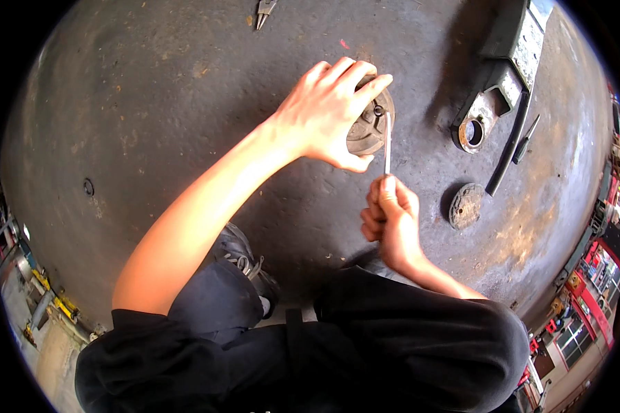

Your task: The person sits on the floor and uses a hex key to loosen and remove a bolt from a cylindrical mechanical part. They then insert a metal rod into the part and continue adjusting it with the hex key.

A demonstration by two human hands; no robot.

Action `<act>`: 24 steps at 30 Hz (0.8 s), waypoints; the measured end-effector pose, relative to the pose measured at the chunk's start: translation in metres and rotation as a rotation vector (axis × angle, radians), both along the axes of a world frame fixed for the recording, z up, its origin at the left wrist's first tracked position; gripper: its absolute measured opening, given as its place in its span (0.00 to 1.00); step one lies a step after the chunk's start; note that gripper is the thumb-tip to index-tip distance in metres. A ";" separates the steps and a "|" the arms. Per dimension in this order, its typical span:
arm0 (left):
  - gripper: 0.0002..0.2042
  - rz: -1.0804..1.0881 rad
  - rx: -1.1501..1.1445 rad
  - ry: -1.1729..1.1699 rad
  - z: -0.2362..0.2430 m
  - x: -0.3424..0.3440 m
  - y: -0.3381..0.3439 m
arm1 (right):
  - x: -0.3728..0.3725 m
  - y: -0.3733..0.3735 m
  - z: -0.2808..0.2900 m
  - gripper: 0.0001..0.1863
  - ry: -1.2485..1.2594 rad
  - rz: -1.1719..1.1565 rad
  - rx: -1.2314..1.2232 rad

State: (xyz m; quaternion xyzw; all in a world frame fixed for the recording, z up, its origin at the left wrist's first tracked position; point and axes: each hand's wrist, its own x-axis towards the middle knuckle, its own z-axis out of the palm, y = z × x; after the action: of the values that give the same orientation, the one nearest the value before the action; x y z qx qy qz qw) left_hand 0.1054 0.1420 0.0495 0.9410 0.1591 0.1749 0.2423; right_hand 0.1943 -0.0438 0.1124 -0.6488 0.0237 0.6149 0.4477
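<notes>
Left sleeve (pixel 139 332): black, loose, short, ending near the elbow
Left hand (pixel 327 117): bare, like its forearm (pixel 200 213)
Right hand (pixel 398 224): bare
Trousers (pixel 213 297): dark, softly creased
Left shoe (pixel 237 241): dark, lace-up, partly hidden
Shoelaces (pixel 242 262): pale grey

1. bright overall; left hand (pixel 327 113) and left forearm (pixel 193 220) close to washed out, skin detail thinned.
2. light seems to come from the right: dark shadows fall left of the long metal beam (pixel 513 62) and the flat disc (pixel 467 206).
3. pale sheen on the floor (pixel 530 213) at right; thin shine along the slim tool (pixel 388 148).
4. dark trousers (pixel 420 330) sink toward black, folds faint.
5. fisheye bend; black corners; rim clutter (pixel 589 289) small, soft.
</notes>
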 end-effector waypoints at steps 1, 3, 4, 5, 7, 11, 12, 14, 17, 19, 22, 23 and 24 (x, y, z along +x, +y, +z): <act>0.51 0.020 0.008 0.007 0.001 0.000 -0.002 | -0.015 0.003 -0.004 0.19 0.054 -0.092 0.072; 0.52 0.045 0.029 0.033 0.001 -0.002 -0.004 | -0.029 0.012 -0.002 0.21 0.160 -0.185 0.117; 0.52 0.066 0.046 0.041 0.001 -0.001 -0.004 | -0.033 0.014 -0.003 0.22 0.199 -0.201 0.147; 0.52 0.086 0.063 0.049 0.000 0.000 -0.004 | -0.040 0.019 -0.006 0.23 0.224 -0.244 0.177; 0.52 0.095 0.051 0.051 -0.001 0.000 -0.006 | -0.057 0.030 -0.009 0.24 0.258 -0.336 0.234; 0.52 0.081 0.074 0.022 -0.001 0.003 -0.009 | -0.077 0.054 -0.007 0.24 0.284 -0.469 0.161; 0.52 0.075 0.076 0.029 0.000 0.003 -0.008 | -0.080 0.056 -0.008 0.25 0.291 -0.477 0.166; 0.52 0.072 0.072 0.031 0.002 0.003 -0.007 | -0.078 0.052 -0.008 0.25 0.302 -0.443 0.186; 0.52 0.090 0.099 -0.004 -0.002 0.002 -0.008 | -0.064 0.037 -0.011 0.24 0.364 -0.327 0.296; 0.52 0.087 0.091 -0.005 0.000 0.001 -0.009 | -0.058 0.032 -0.007 0.25 0.383 -0.339 0.318; 0.52 0.077 0.092 -0.015 0.001 0.002 -0.010 | -0.055 0.033 -0.018 0.29 0.423 -0.311 0.397; 0.52 0.075 0.095 -0.012 0.001 0.004 -0.011 | -0.054 0.032 -0.019 0.30 0.436 -0.292 0.428; 0.52 0.076 0.105 -0.002 0.002 0.003 -0.010 | -0.056 0.033 -0.014 0.31 0.413 -0.220 0.487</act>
State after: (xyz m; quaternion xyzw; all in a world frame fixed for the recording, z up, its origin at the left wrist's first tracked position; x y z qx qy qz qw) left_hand 0.1084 0.1322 0.0519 0.9456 0.1849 0.1930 0.1857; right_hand 0.1386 -0.0112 0.0986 -0.3781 0.0363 0.6689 0.6390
